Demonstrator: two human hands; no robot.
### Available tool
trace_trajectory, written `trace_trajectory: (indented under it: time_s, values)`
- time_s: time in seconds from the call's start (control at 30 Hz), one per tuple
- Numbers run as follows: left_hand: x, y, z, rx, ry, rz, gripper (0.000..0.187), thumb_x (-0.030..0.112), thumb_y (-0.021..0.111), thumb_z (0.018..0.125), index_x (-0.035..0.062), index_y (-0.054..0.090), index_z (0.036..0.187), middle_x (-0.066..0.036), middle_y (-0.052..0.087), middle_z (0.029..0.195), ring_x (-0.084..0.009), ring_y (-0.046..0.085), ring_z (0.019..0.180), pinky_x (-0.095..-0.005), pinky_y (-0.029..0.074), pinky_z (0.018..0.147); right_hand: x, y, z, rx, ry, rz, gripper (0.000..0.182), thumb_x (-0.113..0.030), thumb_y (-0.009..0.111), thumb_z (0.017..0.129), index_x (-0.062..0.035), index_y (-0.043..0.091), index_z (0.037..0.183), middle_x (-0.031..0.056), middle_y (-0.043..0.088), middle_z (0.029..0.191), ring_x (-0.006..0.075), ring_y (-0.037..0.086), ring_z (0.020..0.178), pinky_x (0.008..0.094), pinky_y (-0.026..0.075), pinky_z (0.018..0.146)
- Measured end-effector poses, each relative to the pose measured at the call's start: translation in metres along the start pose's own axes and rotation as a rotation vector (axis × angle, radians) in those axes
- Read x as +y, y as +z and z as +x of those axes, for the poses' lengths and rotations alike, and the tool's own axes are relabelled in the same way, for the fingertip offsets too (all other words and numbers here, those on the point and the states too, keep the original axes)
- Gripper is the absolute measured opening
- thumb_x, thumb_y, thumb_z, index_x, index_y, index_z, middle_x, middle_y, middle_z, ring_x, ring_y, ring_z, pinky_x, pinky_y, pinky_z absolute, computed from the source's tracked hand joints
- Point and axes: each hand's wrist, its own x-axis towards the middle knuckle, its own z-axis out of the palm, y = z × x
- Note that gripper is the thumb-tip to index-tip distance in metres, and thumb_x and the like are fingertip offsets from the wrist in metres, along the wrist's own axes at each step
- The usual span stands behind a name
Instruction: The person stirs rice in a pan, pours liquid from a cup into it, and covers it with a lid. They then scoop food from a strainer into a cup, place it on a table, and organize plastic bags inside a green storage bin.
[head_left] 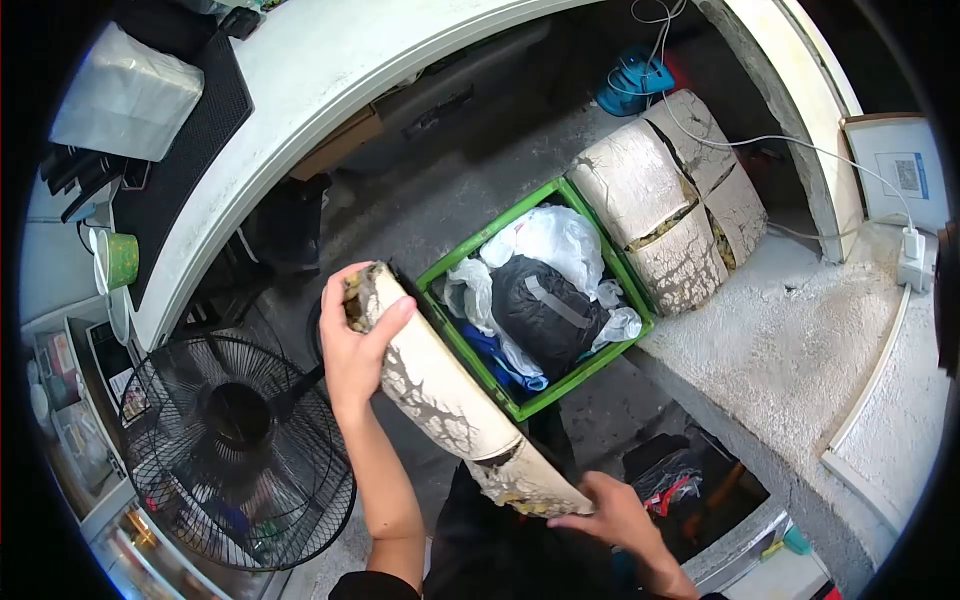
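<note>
A long cushion (440,390) with a cracked, peeling cream cover is held up on edge between my two hands. My left hand (355,335) grips its upper end, thumb over the near face, where yellowish foam shows through. At the lower end my right hand (615,515) is closed on the corner. Just beyond the cushion stands a green crate (535,405). Inside it lie a black bundle (545,310) with a grey strap, white plastic bags (560,240) and something blue. A similar worn, split cushion (655,205) sits against the crate's right side.
A black floor fan (235,420) stands at left, close to my left forearm. A white curved counter (300,90) arches across the top. A white cable (780,140) runs to a socket at right. A recess with bags (680,480) lies at lower right.
</note>
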Motion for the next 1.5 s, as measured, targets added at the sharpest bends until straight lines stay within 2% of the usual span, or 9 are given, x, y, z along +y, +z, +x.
trace_trajectory:
  time_s: [0.1,0.17,0.3,0.43,0.63,0.87,1.27,1.33,1.5]
  values:
    - [0.009,-0.009,-0.009,-0.025,-0.061,-0.148,0.042,0.016,0.075,0.07,0.0011,0.052,0.102,-0.003,0.055,0.083,-0.0097,0.053,0.073,-0.0226,0.044,0.068,0.05,-0.019,0.043,-0.43,-0.128,0.586,0.039,-0.038,0.072,0.076,-0.0027,0.058,0.086,0.0058,0.063,0.076,0.0132,0.06,0.067,0.0281,0.049,0.061]
    - [0.007,-0.012,-0.012,-0.018,-0.073,-0.118,0.041,0.016,0.074,0.071,0.0015,0.052,0.102,-0.003,0.054,0.085,-0.0098,0.052,0.075,-0.0225,0.043,0.069,0.1,-0.021,0.103,-0.28,-0.072,1.037,0.034,-0.034,0.059,0.088,-0.0003,0.059,0.091,0.0069,0.063,0.076,0.0142,0.06,0.067,0.0288,0.05,0.062]
    - [0.001,-0.017,-0.019,0.019,-0.024,-0.112,0.04,0.016,0.07,0.072,0.0019,0.051,0.104,-0.003,0.054,0.091,-0.0112,0.05,0.083,-0.024,0.041,0.077,0.225,-0.019,0.221,0.547,0.086,-0.298,0.043,-0.022,0.073,0.072,0.0022,0.058,0.105,0.0193,0.062,0.096,0.0382,0.058,0.093,0.0403,0.045,0.085]
    - [-0.005,-0.024,-0.027,0.106,-0.035,-0.193,0.043,0.016,0.067,0.071,0.0008,0.05,0.107,-0.005,0.054,0.095,-0.0128,0.051,0.087,-0.0244,0.039,0.082,0.257,-0.014,0.276,0.602,-0.061,-0.272,0.066,-0.013,0.07,0.072,-0.0034,0.039,0.129,0.0216,0.044,0.125,0.0381,0.043,0.116,0.0409,0.038,0.096]
    - [-0.012,-0.029,-0.032,0.174,-0.084,-0.3,0.053,0.021,0.067,0.067,-0.0029,0.048,0.111,-0.009,0.054,0.102,-0.0155,0.051,0.094,-0.0252,0.039,0.087,0.287,-0.014,0.331,0.587,0.266,-0.333,0.042,-0.011,0.055,0.078,-0.0061,0.048,0.119,0.024,0.054,0.11,0.0418,0.055,0.099,0.0465,0.046,0.082]
    - [-0.011,-0.022,-0.03,0.155,-0.054,-0.305,0.048,0.018,0.066,0.07,-0.0016,0.049,0.111,-0.007,0.054,0.098,-0.0125,0.051,0.089,-0.0234,0.04,0.082,0.254,-0.061,0.305,0.574,0.21,-0.244,0.018,-0.014,0.055,0.078,-0.0037,0.066,0.086,0.0229,0.063,0.081,0.0403,0.061,0.082,0.0474,0.048,0.074]
    - [-0.005,-0.002,-0.024,0.194,-0.06,-0.234,0.053,0.023,0.068,0.068,-0.002,0.049,0.111,-0.006,0.055,0.098,-0.0124,0.052,0.088,-0.0231,0.04,0.082,0.068,0.08,0.417,0.471,-0.384,-0.234,0.079,-0.03,0.073,0.071,0.0043,0.035,0.131,0.0261,0.042,0.128,0.0376,0.044,0.117,0.0405,0.038,0.097]
    - [-0.01,-0.006,-0.025,0.21,-0.083,-0.25,0.057,0.025,0.068,0.067,-0.0031,0.049,0.112,-0.008,0.055,0.102,-0.0154,0.053,0.093,-0.0259,0.04,0.087,0.063,0.094,0.44,0.092,-0.332,-0.366,0.045,-0.024,0.07,0.071,-0.0041,0.056,0.109,0.0213,0.059,0.107,0.0362,0.055,0.102,0.0401,0.045,0.088]
    - [-0.021,-0.02,-0.025,0.236,-0.04,-0.169,0.065,0.031,0.07,0.063,-0.0051,0.049,0.114,-0.012,0.054,0.11,-0.0196,0.051,0.102,-0.0296,0.036,0.094,0.096,0.113,0.412,0.037,-0.482,-0.23,0.017,-0.013,0.061,0.072,-0.0045,0.06,0.086,0.0202,0.062,0.085,0.0385,0.06,0.083,0.0432,0.048,0.072]
